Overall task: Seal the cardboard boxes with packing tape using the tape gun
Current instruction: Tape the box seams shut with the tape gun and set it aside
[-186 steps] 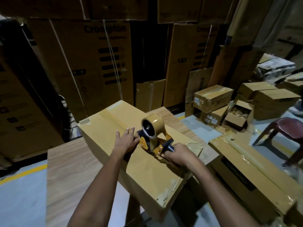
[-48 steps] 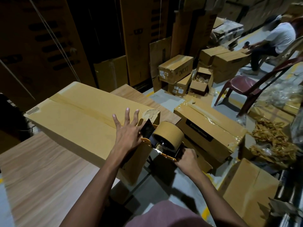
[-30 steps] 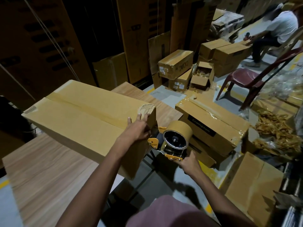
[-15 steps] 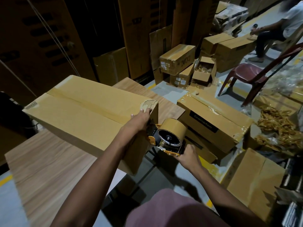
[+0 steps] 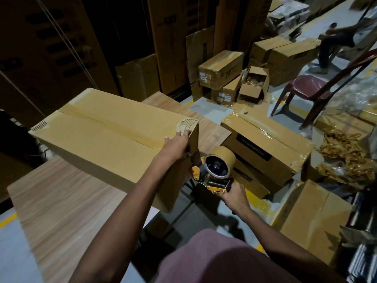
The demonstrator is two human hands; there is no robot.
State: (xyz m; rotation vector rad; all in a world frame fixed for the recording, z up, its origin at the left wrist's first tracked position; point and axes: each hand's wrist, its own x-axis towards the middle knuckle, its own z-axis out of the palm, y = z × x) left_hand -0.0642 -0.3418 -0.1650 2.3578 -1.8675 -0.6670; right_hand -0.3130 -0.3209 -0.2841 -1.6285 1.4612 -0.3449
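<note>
table: wood-grain top, bare part left of and below the long box; the box sits on it, near end hanging past the table's right edge.
long box: the landmark. Lies on its side across the table, top flaps closed.
tape strip: glossy band along the long box's top centre seam, looks to run the full length to the near end.
left hand: at the near end of the long box, fingers flat over the top edge, thumb side down the end face; pressing, not pinching.
tape gun: just right of the long box's near end, front against the end face, roll facing camera. Tape on the end face itself is hidden by the hand and the gun.
right hand: below and right of the long box's end, fingers wrapped round the tape gun's handle.
sealed boxes: on the floor right of the long box, already taped and shiny.
chair: dark red, farther right, behind those boxes.
progress: top seam of the long box appears done. Likely step now is finishing the run down the end face and cutting the tape. Left: press the tail flat; other faces not visible, cannot tell. More boxes on the floor beyond; one small one is open.
</note>
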